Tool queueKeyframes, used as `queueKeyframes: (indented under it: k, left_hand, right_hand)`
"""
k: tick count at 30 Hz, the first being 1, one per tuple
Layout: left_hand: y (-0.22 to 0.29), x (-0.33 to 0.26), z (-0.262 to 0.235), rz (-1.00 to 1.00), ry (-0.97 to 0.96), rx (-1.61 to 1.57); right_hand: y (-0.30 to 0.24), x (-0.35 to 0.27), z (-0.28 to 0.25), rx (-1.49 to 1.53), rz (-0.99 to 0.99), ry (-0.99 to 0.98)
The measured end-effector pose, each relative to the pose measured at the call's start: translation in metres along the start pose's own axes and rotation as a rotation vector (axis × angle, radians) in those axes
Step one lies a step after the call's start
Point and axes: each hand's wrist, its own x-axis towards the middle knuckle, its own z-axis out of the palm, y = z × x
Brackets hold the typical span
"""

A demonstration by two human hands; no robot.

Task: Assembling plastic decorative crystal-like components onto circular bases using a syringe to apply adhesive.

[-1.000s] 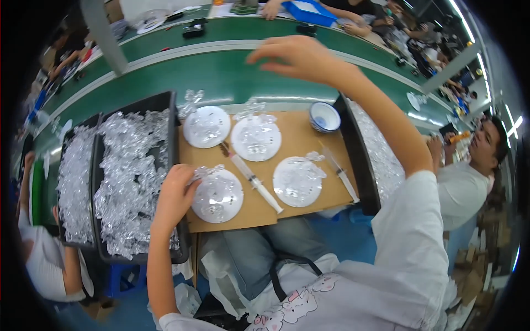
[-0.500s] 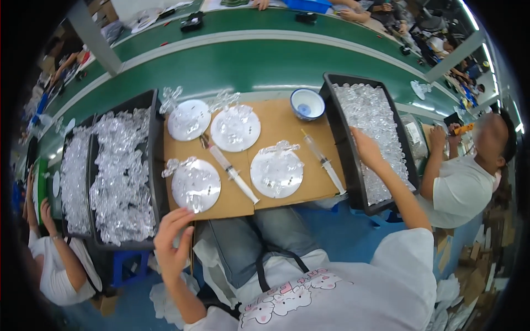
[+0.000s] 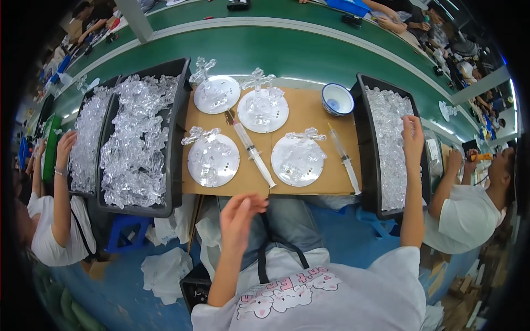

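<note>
Right hand (image 3: pixel 412 128) reaches into black tray (image 3: pixel 369 165); 4 discs (image 3: pixel 213 160) on cardboard.

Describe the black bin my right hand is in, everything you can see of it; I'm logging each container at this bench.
The black bin is a long, deep rectangular tray, apparently plastic, lying lengthwise away from the person, right of the brown board and touching its edge. It is filled nearly to the rim with small clear plastic parts. The right hand rests on them near the far right side. A blue-and-white bowl sits by its far left corner.
</note>
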Motion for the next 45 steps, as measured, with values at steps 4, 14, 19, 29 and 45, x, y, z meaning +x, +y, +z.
queueKeyframes:
  k: [4,14,19,29,45]
  left_hand:
    - [-0.024,0.028,0.048,-0.195,-0.204,-0.611]
    - [-0.011,0.024,0.014,-0.269,0.174,-0.976]
    - [-0.011,0.02,-0.023,-0.245,0.187,-0.92]
    - [-0.002,0.014,-0.049,-0.073,0.161,-0.256]
    - [-0.009,0.029,-0.044,0.063,0.292,0.028]
  right_hand:
    - [-0.162,-0.054,-0.004,0.534,0.351,-0.23]
    - [-0.257,-0.158,0.103,0.401,-0.443,-0.613]
    - [-0.265,-0.159,0.119,0.488,-0.409,-0.61]
    - [-0.272,-0.15,0.133,1.034,0.529,-0.98]
    - [-0.252,-0.152,0.147,0.436,-0.253,-0.683]
